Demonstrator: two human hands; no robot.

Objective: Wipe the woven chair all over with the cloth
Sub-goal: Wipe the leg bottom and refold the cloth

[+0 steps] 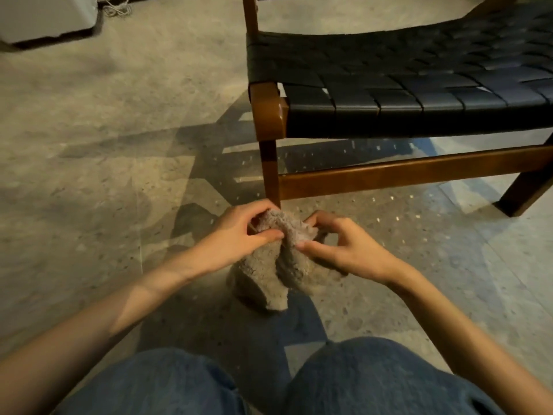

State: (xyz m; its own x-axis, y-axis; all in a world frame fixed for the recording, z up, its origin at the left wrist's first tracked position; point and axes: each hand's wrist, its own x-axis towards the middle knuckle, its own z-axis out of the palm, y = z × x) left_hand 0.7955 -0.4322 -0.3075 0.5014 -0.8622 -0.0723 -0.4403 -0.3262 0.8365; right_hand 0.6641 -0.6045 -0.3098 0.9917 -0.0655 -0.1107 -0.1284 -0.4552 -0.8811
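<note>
At the far left, near the floor's top-left corner, a pale boxy object sits with a loose cord beside it. Moving right, the left hand is clamped on the cloth: thumb and fingers pinch its upper fold, with the fabric bunched between the fingertips and spilling down below the palm. The cloth hangs in the air in front of the denim knees, held above the floor and just short of the chair's front-left leg. It looks fluffy, light and limp, so it should drape and crumple rather than keep a shape; gathering it into a pad in one palm seems the sensible hold for wiping. The right hand pinches the cloth's other side, thumb tip pressed on the pile and fingers curled behind, so the fabric runs between both hands. Further right stands the woven chair, its dark strap seat and brown wooden frame apart from the cloth, not yet touched by it; wiping appears not to have begun.
</note>
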